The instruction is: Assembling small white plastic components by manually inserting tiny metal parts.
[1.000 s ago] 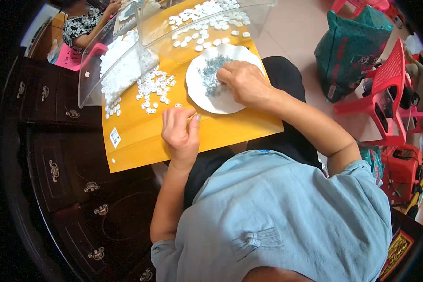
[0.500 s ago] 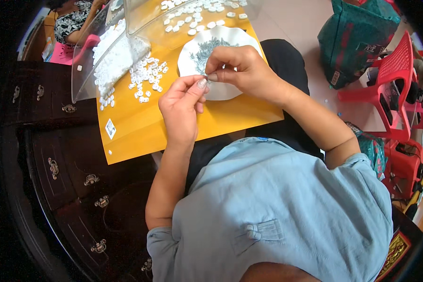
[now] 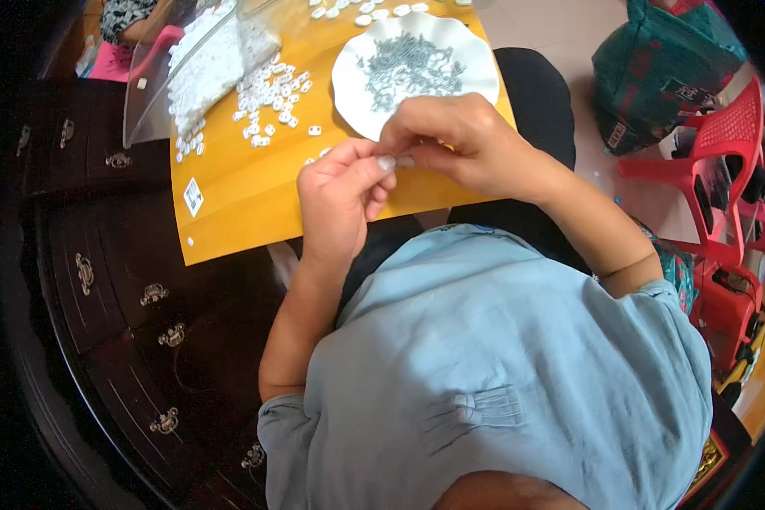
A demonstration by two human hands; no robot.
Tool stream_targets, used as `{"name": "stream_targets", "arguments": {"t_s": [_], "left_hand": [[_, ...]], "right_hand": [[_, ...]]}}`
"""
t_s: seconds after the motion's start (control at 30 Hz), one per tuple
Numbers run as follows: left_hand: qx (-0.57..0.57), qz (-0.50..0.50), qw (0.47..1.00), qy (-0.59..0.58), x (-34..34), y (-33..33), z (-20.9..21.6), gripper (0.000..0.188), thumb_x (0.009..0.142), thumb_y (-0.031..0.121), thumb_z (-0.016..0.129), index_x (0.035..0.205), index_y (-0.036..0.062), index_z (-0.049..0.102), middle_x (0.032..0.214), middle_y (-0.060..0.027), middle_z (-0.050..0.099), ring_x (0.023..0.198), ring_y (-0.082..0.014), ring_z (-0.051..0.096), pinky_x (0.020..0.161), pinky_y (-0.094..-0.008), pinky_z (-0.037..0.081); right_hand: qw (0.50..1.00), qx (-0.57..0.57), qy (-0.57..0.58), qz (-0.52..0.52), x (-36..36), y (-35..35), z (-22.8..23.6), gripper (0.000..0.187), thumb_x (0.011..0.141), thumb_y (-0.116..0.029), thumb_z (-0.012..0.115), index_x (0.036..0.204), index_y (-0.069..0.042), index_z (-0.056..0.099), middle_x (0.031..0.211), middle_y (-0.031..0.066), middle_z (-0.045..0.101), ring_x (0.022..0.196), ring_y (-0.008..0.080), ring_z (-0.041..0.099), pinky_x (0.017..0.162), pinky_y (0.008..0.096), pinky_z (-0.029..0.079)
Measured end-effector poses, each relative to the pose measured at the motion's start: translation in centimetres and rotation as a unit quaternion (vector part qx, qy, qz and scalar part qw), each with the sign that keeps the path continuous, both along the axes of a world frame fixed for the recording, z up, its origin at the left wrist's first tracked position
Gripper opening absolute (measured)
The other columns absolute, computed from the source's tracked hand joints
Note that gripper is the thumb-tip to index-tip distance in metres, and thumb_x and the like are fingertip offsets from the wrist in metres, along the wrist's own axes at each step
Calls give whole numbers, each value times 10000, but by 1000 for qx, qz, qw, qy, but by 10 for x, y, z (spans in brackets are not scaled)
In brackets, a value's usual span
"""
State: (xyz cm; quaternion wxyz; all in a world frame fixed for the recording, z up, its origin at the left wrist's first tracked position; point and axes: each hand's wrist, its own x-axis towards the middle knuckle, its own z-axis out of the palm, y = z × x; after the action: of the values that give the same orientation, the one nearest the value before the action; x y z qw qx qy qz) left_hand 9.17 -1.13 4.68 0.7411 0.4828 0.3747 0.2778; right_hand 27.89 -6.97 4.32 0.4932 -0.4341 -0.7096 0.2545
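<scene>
In the head view, the right hand (image 3: 480, 144), which was down in the plate among the grey pieces a second ago, has come away to meet the left hand (image 3: 340, 191). Half a second ago the fingertips met over the scalloped white plate (image 3: 347, 85); now they meet just outside its rim, closer to the near edge of the worktop (image 3: 255, 208). This suggests that the work has passed from picking up to close handling between the fingers.

The grip of each hand is together, thumb against forefinger, tips touching or nearly so; whatever may be clamped there is too small and hidden to tell.

The heap of small grey pieces (image 3: 412, 64) lies in the plate, by the worktop's right edge, just beyond the right hand. The small white pieces (image 3: 272, 93) lie loose toward the left edge, past the left hand, with a stray one (image 3: 314, 131) close to its fingers.
</scene>
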Motion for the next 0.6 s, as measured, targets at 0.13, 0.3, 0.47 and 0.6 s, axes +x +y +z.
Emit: {"name": "stream_targets", "arguments": {"t_s": [0.13, 0.3, 0.47, 0.6], "left_hand": [[-54, -10, 998, 20, -19, -15, -11, 89, 864, 40, 612, 887, -42, 637, 704, -53, 615, 525, -56, 490, 433, -180, 362], [-65, -16, 997, 38, -39, -23, -13, 66, 850, 35, 609, 835, -26, 630, 695, -57, 607, 529, -64, 490, 431, -190, 355], [-85, 25, 996, 13, -54, -27, -17, 70, 849, 45, 605, 812, -13, 620, 676, -53, 586, 530, -74, 486, 434, -202, 350], [-96, 58, 994, 2, -58, -30, -15, 67, 857, 47, 597, 831, -13, 612, 688, -63, 585, 539, -86, 492, 445, -215, 361]], "right_hand": [[998, -42, -6, 48, -13, -10, -9, 227, 758, 99, 630, 960, -6, 624, 885, 109, 652, 844, 263, 668, 754, 327, 523], [994, -44, 7, 95, -32, -11, -9, 183, 813, 84, 632, 969, -12, 631, 876, 103, 645, 822, 259, 663, 711, 320, 527], [991, -92, 52, 80, -47, -12, -8, 135, 821, 21, 673, 950, 2, 637, 802, 109, 646, 730, 236, 653, 631, 317, 506], [992, -93, 48, 68, -53, -13, -13, 97, 864, -5, 677, 955, 5, 646, 762, 63, 626, 585, 115, 594, 526, 255, 469]]}}
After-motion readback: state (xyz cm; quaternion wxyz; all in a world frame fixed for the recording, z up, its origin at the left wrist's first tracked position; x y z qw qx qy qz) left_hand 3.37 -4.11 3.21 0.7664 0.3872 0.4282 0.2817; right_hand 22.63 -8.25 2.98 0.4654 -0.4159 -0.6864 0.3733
